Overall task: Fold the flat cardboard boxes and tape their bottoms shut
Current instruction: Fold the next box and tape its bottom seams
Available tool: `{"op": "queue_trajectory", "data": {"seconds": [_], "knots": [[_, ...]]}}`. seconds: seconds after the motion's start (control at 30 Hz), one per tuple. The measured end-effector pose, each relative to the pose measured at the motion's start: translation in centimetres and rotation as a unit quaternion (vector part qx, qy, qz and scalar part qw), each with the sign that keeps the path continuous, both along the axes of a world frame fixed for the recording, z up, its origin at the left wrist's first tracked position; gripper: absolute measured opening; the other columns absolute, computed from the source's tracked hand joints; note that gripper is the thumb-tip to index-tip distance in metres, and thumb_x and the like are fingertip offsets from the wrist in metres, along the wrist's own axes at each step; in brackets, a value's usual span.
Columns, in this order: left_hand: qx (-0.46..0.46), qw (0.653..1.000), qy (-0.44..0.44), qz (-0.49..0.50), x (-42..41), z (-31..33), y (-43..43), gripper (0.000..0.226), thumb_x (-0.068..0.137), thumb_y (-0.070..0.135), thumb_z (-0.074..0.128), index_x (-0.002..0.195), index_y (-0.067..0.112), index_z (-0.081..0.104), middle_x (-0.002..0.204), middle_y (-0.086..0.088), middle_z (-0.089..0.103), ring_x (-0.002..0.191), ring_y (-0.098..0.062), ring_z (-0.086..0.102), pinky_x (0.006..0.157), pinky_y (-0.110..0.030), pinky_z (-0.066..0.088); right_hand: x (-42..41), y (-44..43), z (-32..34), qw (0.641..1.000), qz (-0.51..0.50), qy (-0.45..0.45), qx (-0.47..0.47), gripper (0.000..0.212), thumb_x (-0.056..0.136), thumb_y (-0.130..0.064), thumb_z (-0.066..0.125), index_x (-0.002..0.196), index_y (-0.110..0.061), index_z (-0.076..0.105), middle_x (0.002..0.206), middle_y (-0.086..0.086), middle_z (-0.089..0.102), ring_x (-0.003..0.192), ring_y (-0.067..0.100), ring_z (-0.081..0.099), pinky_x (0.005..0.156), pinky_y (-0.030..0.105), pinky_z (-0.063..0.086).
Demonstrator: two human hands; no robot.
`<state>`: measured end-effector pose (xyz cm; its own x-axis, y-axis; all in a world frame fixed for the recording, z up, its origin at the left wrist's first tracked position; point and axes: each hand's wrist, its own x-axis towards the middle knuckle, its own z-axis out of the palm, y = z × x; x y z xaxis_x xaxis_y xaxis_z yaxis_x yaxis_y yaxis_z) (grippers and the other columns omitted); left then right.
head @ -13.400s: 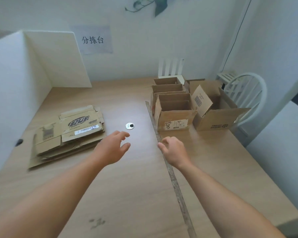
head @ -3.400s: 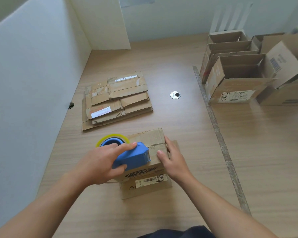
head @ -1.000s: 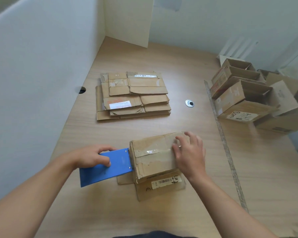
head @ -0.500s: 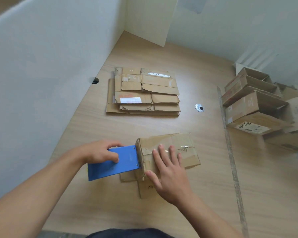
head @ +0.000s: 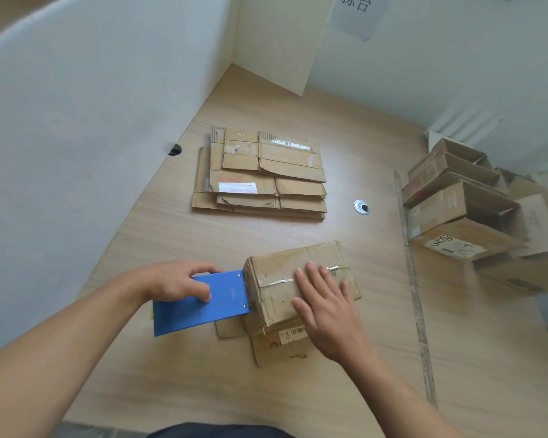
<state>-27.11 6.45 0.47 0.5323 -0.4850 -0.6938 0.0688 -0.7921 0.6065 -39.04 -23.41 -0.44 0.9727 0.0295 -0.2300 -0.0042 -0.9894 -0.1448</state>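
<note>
A folded cardboard box [head: 276,273] stands bottom-up on the wooden table, with clear tape along its upper seam. My right hand [head: 325,306] lies flat on top of it, fingers straight, pressing the taped flaps. My left hand [head: 178,281] grips a blue tape dispenser [head: 200,303], whose front edge sits against the box's left end. The box's lower flaps [head: 279,343] spread out on the table under it, toward me. A stack of flat cardboard boxes [head: 260,175] lies farther back on the table.
Several folded open boxes [head: 456,210] stand in a cluster at the right. A white partition [head: 76,121] closes off the left side. A round metal grommet [head: 361,207] sits in the table, and a worn strip [head: 415,295] runs along the table's right part.
My right hand has slid a little to the right along the box top, staying flat on the tape. My left hand still holds the dispenser at the box's left end. The camera has shifted.
</note>
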Motion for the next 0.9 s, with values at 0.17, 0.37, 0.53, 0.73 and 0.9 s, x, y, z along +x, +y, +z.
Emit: {"op": "queue_trajectory", "data": {"seconds": [0.17,0.37,0.53,0.73,0.9], "knots": [[-0.01,1.0,0.0,0.019,-0.2,-0.1,-0.1,0.052,0.056,0.053,0.059,0.107,0.062,0.058,0.107,0.015,0.069,0.1,-0.013,0.064,0.097,-0.041,0.048,0.8,-2.8,0.3,0.993,-0.116,0.011,0.007,0.072,0.089,-0.072,-0.005,0.156,-0.046,0.002,0.163,-0.014,-0.017,0.151,0.009,-0.017,0.123,0.046,-0.003],[-0.023,0.999,0.003,0.032,-0.7,-0.5,-0.9,0.046,0.062,0.046,0.06,0.107,0.055,0.06,0.107,0.014,0.068,0.098,-0.014,0.064,0.093,-0.038,0.048,1.2,-4.1,0.9,0.987,-0.158,0.04,0.002,0.059,0.102,-0.059,0.018,0.157,-0.044,0.006,0.167,-0.012,-0.01,0.153,0.014,-0.014,0.122,0.053,-0.004],[-0.029,0.999,-0.003,0.026,-0.8,-0.5,-1.9,0.047,0.062,0.047,0.058,0.109,0.055,0.059,0.109,0.014,0.067,0.1,-0.012,0.063,0.092,-0.036,0.048,2.5,-2.2,2.2,0.989,-0.14,0.031,-0.043,0.065,0.101,-0.063,0.02,0.159,-0.035,0.012,0.168,0.0,-0.008,0.151,0.021,-0.022,0.12,0.054,-0.007],[-0.049,0.998,-0.006,0.033,-1.5,-0.5,-1.6,0.046,0.068,0.052,0.061,0.114,0.052,0.059,0.105,0.02,0.068,0.096,-0.005,0.065,0.087,-0.028,0.049,2.5,1.4,0.8,0.998,-0.006,0.056,0.031,0.053,0.099,-0.065,0.02,0.149,-0.062,0.002,0.164,-0.016,-0.019,0.15,0.014,-0.024,0.12,0.049,-0.016],[-0.079,0.996,0.004,0.047,-2.2,-0.8,0.3,0.035,0.082,0.047,0.068,0.115,0.051,0.059,0.102,0.022,0.07,0.093,-0.003,0.067,0.082,-0.027,0.048,2.7,1.0,0.3,0.998,-0.014,0.058,0.016,0.054,0.094,-0.07,0.018,0.145,-0.068,0.0,0.163,-0.018,-0.02,0.15,0.013,-0.026,0.12,0.048,-0.016]]}}
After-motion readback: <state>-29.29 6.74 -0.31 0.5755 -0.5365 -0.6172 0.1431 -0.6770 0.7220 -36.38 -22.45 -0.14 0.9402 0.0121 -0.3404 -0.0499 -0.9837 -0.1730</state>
